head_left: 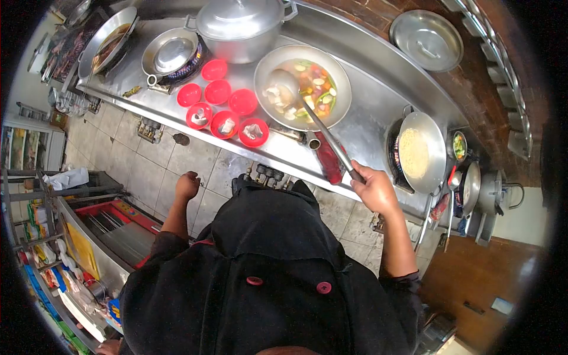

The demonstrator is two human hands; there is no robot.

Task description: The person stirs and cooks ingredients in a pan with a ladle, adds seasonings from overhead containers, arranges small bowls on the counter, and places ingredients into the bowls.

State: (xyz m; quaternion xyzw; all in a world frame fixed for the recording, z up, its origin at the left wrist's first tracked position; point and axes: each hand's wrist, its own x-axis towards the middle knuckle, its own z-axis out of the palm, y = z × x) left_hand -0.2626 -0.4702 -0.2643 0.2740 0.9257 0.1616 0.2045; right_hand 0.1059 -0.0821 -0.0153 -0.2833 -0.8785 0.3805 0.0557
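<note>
My right hand (376, 188) is wrapped round the handle of a long metal ladle (328, 135). The ladle's bowl is over the left part of a wide wok (345, 100) of soup with chopped vegetables, and pale pieces show by it. Whether the bowl touches the broth is hard to tell. Left of the wok stand several red bowls (218, 92); the three nearest the counter's front edge hold pale pieces, perhaps meat or fish. My left hand (188, 185) hangs over the floor, away from the counter, fingers curled in with nothing visible in them.
A large lidded pot (239, 26) stands behind the bowls. Two pans (171, 50) (100, 44) sit further left. On the right, a wok of noodles (414, 154) rests on a lit burner. A red bottle (329, 160) lies at the steel counter's front edge (278, 158).
</note>
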